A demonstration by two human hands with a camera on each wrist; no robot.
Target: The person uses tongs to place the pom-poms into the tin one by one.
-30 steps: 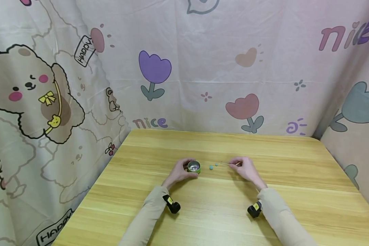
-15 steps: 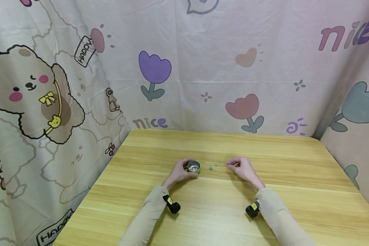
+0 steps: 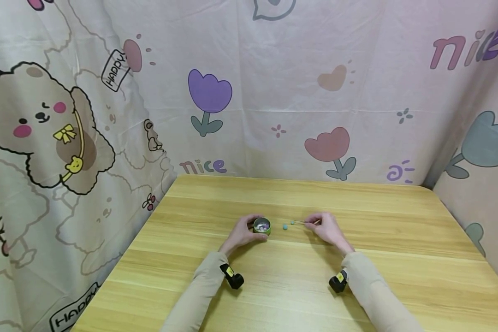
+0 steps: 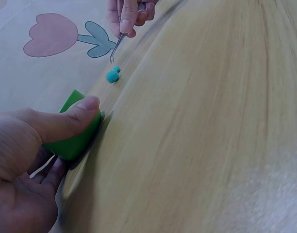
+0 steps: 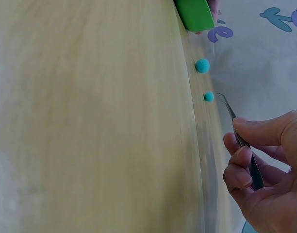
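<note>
My left hand [image 3: 244,230] grips a small green tin [image 3: 262,225] standing on the table, thumb on the near side and fingers on the far side. Pale and purple balls lie inside the tin. Between the thumb and fingers of my right hand [image 3: 327,227] are bent-tip metal tweezers [image 5: 242,141], pointing left. Their tips hover close to the smaller turquoise pom-pom [image 5: 209,96]; whether they touch it I cannot tell. A larger turquoise pom-pom [image 5: 202,66] lies on the table between the smaller one and the tin.
The wooden table [image 3: 274,286] has its back edge against a printed curtain [image 3: 269,92], which also hangs at both sides. A black wrist camera [image 3: 232,277] sits on the left sleeve and another camera [image 3: 338,281] on the right.
My right hand has moved a little to the left, bringing the tweezer tips up to the smaller pom-pom. The left hand, the tin and both pom-poms have stayed in place.
</note>
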